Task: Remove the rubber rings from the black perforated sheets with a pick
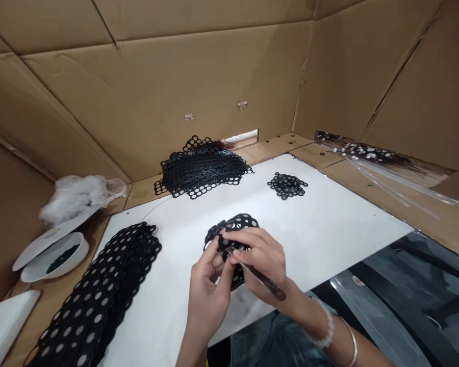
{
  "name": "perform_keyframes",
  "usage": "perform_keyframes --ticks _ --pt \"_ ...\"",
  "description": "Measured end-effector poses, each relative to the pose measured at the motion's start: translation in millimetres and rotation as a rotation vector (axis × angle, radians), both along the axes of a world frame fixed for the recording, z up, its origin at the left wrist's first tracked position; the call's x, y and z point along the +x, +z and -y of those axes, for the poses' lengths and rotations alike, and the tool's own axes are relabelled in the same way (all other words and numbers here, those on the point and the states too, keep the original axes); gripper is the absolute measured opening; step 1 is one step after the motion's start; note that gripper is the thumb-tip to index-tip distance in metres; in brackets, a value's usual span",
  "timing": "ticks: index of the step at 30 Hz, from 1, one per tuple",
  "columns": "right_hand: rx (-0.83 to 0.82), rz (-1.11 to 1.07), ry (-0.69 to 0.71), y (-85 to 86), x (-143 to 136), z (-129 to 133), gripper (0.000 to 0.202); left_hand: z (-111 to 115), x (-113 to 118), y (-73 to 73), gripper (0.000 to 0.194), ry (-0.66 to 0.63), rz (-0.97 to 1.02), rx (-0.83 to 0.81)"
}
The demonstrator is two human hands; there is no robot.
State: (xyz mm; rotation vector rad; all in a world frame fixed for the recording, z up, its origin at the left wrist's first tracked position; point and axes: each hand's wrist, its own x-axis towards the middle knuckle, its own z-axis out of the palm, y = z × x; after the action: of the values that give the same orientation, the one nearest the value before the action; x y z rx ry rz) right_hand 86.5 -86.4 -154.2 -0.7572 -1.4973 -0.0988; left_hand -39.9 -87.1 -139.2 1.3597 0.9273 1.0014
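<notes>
Over the white board, my left hand (210, 295) pinches the edge of a black openwork piece made of joined rings (239, 222). My right hand (263, 255) is closed around a slim metal tool, which looks like tweezers (265, 283), its tip touching the ring piece near my left fingertips. My fingers cover part of the piece, so the exact contact of the tip is hidden. A small heap of loose black rings (287, 185) lies beyond my right hand. To the left rests a long stack of black ring sheets with pale discs (99, 290).
A pile of black ring mesh (206, 171) sits at the board's back edge. On the left are a white bowl (71, 262) with dark bits, a plastic bag (84, 196) and a white box (11, 326). Cardboard walls (214, 76) enclose the white board (329, 219). Clear strips (393, 178) lie right.
</notes>
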Motion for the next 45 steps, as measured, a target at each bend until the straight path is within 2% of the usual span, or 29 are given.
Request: perform_keyframes --ticks 3,8,14,23,26,30,33,37,40,43,45 --pt "-0.092 -0.062 0.123 12.4 12 8 0.022 4 2 0.8 0.042 -0.022 -0.034 -0.029" --pt "-0.123 -0.157 0.193 22.9 20 14 0.02 5 -2 1.3 0.04 0.071 0.019 -0.077" --pt "-0.169 -0.146 0.196 12.8 20 15 0.017 2 -4 7.6 0.038 0.093 0.061 -0.11" --pt "-0.165 -0.1 0.184 6.8 21 15 0.015 -1 -4 1.9 0.034 0.154 0.111 -0.14" --pt "-0.153 -0.105 0.155 1.8 18 14 0.018 2 -4 3.8 0.034 0.159 0.077 -0.128" --pt "-0.052 -0.036 -0.016 -6.2 12 10 0.019 7 -5 6.7 0.04 0.127 -0.038 -0.098" --pt "-0.084 0.008 -0.083 -10.6 9 7 0.018 8 -5 5.4 0.046 0.121 -0.13 -0.071" --pt "-0.111 -0.02 0.015 -11.6 11 4 0.019 6 -3 0.6 0.05 0.062 -0.153 -0.022" --pt "-0.166 -0.174 0.117 -7.7 15 2 0.023 5 -2 -1.4 0.048 0.054 -0.201 0.014" --pt "-0.185 -0.364 0.19 -1.7 20 3 0.025 5 -5 0.8 0.051 0.049 -0.276 -0.002" --pt "-0.218 -0.357 0.244 1.8 23 5 0.024 4 -7 4.6 0.054 0.046 -0.285 -0.032"
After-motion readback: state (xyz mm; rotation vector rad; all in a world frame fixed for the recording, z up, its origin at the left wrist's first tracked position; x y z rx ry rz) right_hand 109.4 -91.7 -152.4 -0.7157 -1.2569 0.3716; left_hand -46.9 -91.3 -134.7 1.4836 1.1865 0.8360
